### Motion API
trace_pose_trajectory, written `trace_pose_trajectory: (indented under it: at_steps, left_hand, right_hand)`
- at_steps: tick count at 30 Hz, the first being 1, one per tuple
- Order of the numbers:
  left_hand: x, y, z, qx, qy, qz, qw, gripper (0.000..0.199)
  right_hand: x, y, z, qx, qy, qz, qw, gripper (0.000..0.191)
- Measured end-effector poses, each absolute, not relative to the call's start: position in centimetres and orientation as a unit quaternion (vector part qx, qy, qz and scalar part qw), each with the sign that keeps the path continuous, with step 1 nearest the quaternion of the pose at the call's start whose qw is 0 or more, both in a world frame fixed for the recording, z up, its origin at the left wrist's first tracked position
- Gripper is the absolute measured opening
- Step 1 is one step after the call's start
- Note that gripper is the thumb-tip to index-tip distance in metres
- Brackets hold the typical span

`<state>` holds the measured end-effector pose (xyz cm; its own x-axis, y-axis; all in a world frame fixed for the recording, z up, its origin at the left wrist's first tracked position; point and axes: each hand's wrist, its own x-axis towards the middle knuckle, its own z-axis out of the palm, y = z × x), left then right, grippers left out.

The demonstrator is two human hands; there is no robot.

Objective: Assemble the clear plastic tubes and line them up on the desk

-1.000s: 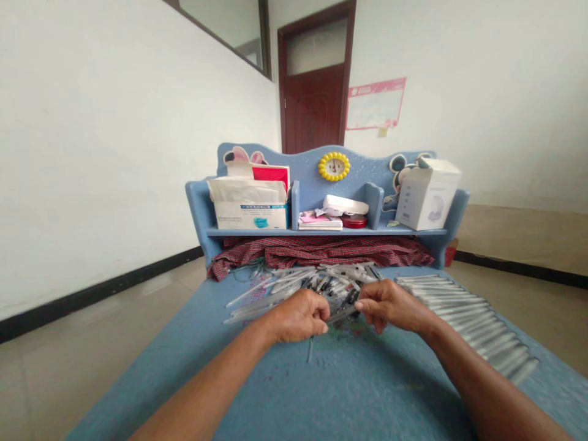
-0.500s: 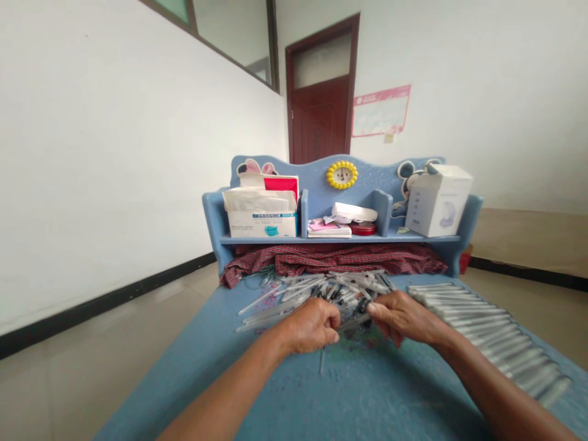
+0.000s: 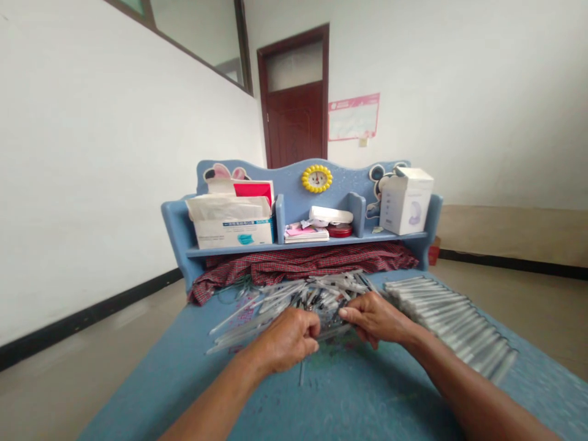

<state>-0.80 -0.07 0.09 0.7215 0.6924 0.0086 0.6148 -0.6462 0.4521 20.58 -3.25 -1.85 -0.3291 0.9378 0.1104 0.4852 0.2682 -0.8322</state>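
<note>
So on my feed the blue table (image 3: 349,398) spread out under the grip, with the blue shelf (image 3: 289,184) standing beyond it. A plaid cloth (image 3: 312,260) was bunched below that. The messy pile of pens (image 3: 321,294) sat just past my fingertips, and a neat row of pens (image 3: 448,321) lay beside my right forearm. My right hand (image 3: 374,315) had thumb near forefinger, my left hand (image 3: 291,337) was curled; couldn't tell if either was pinching a pen. One thin stick (image 3: 302,372) showed just below the left.
</note>
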Motion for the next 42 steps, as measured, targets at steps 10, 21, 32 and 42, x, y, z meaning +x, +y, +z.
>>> trace_pose_trajectory:
  at_steps: [10, 21, 32, 42]
  left_hand:
    - [-1.2, 1.0, -0.4, 0.905, 0.376, 0.100, 0.170, 0.003]
    - [-0.7, 0.0, 0.2, 0.920, 0.376, 0.108, 0.002, 0.011]
    - [-0.4, 0.9, 0.8, 0.765, 0.452, 0.303, 0.344, 0.012]
    - [-0.1, 0.5, 1.2, 0.672, 0.427, 0.371, 0.478, 0.015]
  right_hand:
    - [21.0, -2.8, -2.3, -0.472, -0.708, 0.399, 0.341, 0.042]
    - [20.3, -2.8, -2.3, -0.534, -0.661, 0.404, 0.338, 0.051]
    - [22.1, -2.2, -2.6, -0.574, -0.732, 0.197, 0.310, 0.012]
    - [21.4, -2.7, -2.5, -0.612, -0.766, 0.033, 0.194, 0.018]
